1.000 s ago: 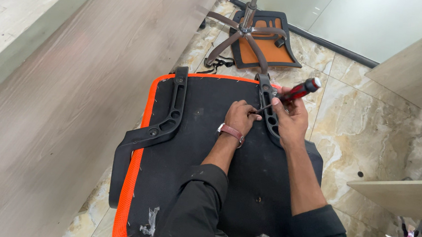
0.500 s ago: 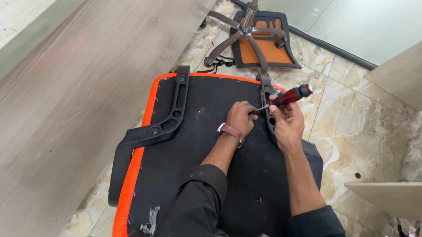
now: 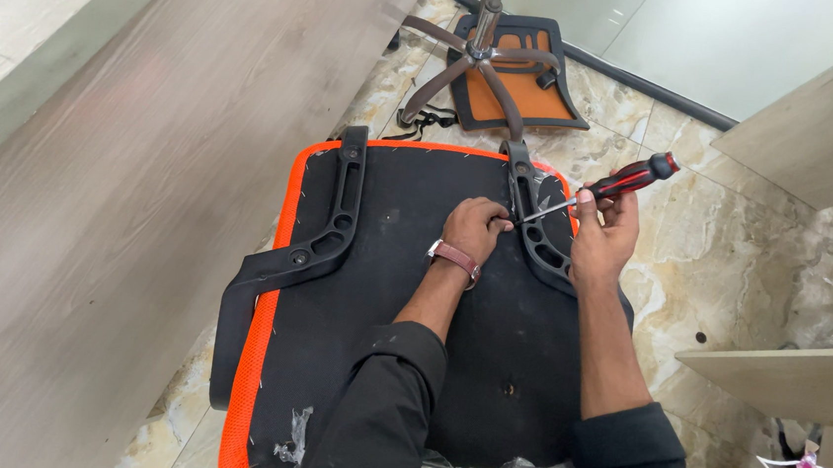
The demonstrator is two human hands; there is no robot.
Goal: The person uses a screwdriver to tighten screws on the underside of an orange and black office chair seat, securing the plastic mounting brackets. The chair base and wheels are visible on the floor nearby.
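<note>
Black underside of an orange-edged chair seat (image 3: 397, 361) fills my head view, lying upside down on the tiled floor. My left hand (image 3: 476, 231) pinches something small at the right armrest bracket (image 3: 536, 224); my right hand (image 3: 602, 241) is closed around a red-handled screwdriver (image 3: 610, 187), tip at that bracket. By my judgement, the left armrest (image 3: 323, 232) looks mounted and the right fastening is unfinished.
</note>
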